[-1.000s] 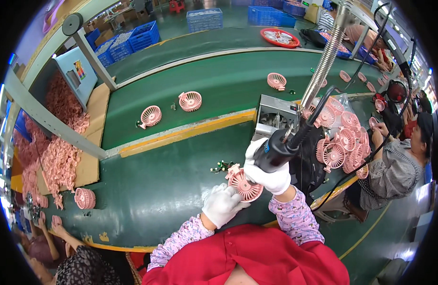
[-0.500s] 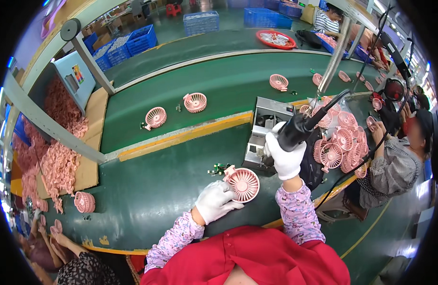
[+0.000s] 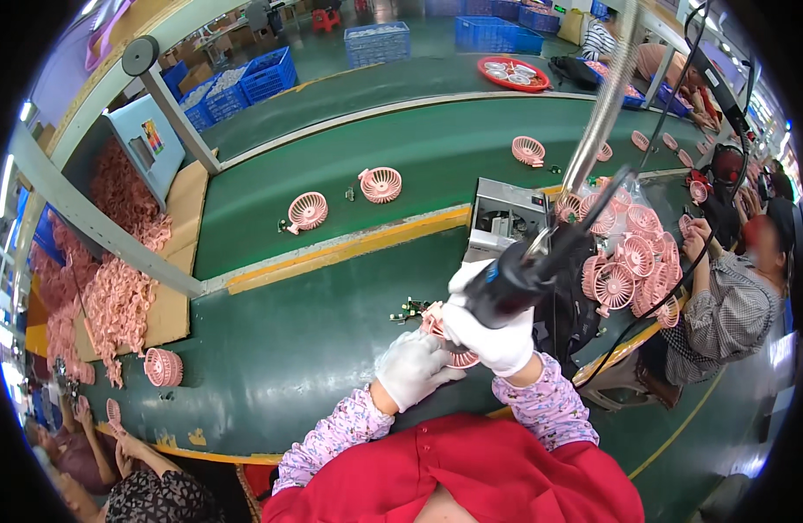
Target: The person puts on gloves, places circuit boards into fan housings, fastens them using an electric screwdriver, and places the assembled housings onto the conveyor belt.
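Fingers (image 3: 436, 370) of the white-gloved left hand (image 3: 410, 366) curl shut on the round pink plastic fan grille (image 3: 445, 336), pinning it to the green conveyor counter (image 3: 314, 340). Right hand (image 3: 493, 331), gloved too, is wrapped tight round the black electric screwdriver (image 3: 515, 279) — just above the grille, tip hidden. Small green circuit board (image 3: 410, 309) lies just left of the grille; a grey metal box (image 3: 506, 218) sits beyond it — a heap of pink fan grilles (image 3: 632, 253) to its right.
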A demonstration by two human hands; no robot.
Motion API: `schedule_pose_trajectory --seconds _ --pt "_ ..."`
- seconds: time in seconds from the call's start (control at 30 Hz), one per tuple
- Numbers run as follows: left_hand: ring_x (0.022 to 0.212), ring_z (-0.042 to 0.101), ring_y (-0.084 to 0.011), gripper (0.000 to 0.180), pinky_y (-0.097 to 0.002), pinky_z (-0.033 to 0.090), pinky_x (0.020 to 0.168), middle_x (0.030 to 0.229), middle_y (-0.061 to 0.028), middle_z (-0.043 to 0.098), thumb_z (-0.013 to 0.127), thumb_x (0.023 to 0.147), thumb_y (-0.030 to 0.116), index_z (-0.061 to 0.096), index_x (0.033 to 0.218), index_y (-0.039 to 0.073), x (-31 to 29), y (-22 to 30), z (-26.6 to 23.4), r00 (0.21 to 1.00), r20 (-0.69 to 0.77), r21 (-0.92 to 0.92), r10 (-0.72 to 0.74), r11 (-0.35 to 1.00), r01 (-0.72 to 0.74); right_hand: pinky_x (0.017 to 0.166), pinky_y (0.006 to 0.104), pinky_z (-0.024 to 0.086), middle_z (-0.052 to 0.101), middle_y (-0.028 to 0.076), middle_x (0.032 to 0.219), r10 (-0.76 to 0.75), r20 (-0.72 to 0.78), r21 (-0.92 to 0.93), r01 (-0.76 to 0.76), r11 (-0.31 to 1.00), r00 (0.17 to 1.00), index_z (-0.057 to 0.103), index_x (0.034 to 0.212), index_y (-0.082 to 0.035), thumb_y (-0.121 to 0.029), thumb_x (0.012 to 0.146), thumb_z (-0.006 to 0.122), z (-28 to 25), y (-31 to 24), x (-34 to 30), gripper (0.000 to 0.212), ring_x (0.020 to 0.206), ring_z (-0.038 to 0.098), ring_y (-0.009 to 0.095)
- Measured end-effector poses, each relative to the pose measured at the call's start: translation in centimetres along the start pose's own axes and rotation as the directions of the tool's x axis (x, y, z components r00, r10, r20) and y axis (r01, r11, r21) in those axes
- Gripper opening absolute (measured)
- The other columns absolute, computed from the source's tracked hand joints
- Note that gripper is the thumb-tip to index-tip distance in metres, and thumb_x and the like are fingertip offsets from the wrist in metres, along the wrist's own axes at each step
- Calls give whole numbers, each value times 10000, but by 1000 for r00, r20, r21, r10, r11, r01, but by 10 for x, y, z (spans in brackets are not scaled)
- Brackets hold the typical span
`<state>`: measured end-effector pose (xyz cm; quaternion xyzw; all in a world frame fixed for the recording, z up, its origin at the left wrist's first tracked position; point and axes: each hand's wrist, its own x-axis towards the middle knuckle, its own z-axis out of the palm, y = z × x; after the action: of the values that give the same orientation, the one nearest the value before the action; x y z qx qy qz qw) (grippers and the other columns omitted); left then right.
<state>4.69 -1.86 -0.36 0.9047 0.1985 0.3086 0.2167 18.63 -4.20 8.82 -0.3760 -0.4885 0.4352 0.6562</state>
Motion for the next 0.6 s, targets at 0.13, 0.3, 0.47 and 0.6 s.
schedule_pose_trajectory --seconds 0.13,0.3,0.47,0.6 --pt "733 556 -274 236 -375 420 628 743 -87 566 695 685 311 633 723 87 2 3 -1 1000 -30 -24 -2 1000 1 610 271 499 548 60 765 24 31 -132 -20 991 999 500 923 7 107 694 631 1 16 -2 282 662 591 131" --pt "798 558 -297 217 -382 431 660 819 -108 589 711 671 274 643 761 89 1 1 0 1000 -32 -40 -1 999 0 641 252 486 552 52 830 5 55 -179 5 984 998 513 930 -4 76 682 662 3 14 0 299 711 576 110" --pt "810 559 -299 214 -389 432 668 827 -111 587 710 674 264 650 780 88 0 1 -1 999 -5 -85 -41 996 41 653 244 468 549 42 842 51 59 -32 -50 998 997 522 926 -14 73 675 646 5 5 1 293 739 556 98" --pt "788 564 -298 220 -388 433 663 799 -104 590 702 682 265 661 808 89 3 6 -5 998 -54 -98 -27 995 22 646 253 463 553 42 833 -92 123 -241 120 963 988 526 922 -21 66 668 657 5 -1 4 299 733 552 102"
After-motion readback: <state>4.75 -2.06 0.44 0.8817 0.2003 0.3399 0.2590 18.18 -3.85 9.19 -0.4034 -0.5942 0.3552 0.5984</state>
